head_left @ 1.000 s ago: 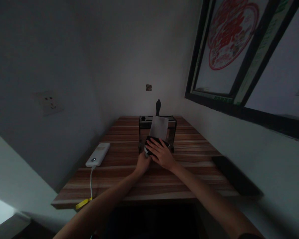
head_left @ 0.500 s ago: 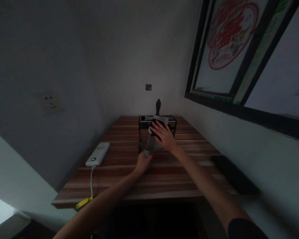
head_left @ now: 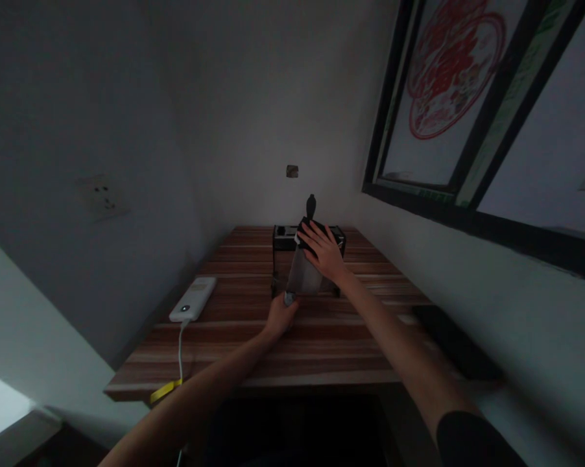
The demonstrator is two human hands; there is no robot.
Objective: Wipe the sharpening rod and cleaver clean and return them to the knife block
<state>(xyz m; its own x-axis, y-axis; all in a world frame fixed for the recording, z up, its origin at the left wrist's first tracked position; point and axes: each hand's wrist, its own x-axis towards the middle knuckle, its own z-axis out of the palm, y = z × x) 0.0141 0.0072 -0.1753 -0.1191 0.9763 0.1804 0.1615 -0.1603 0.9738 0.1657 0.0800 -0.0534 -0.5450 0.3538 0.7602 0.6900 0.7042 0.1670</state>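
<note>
Here, I have the left hand (head_left: 281, 314) wrapped around the grey grip (head_left: 288, 298) of a broad, pale, flat blade (head_left: 306, 271), tilted up above the striped wood-grain table (head_left: 234, 305), before a black-framed rack (head_left: 285, 244). The right hand (head_left: 325, 253) clasps a black, blocky pad (head_left: 320, 225) under spread fingers, at the blade's far end; its material I cannot tell. I want a firm left fist, a steady blade, even right-hand pressure and fingertips clear of both edges.
</note>
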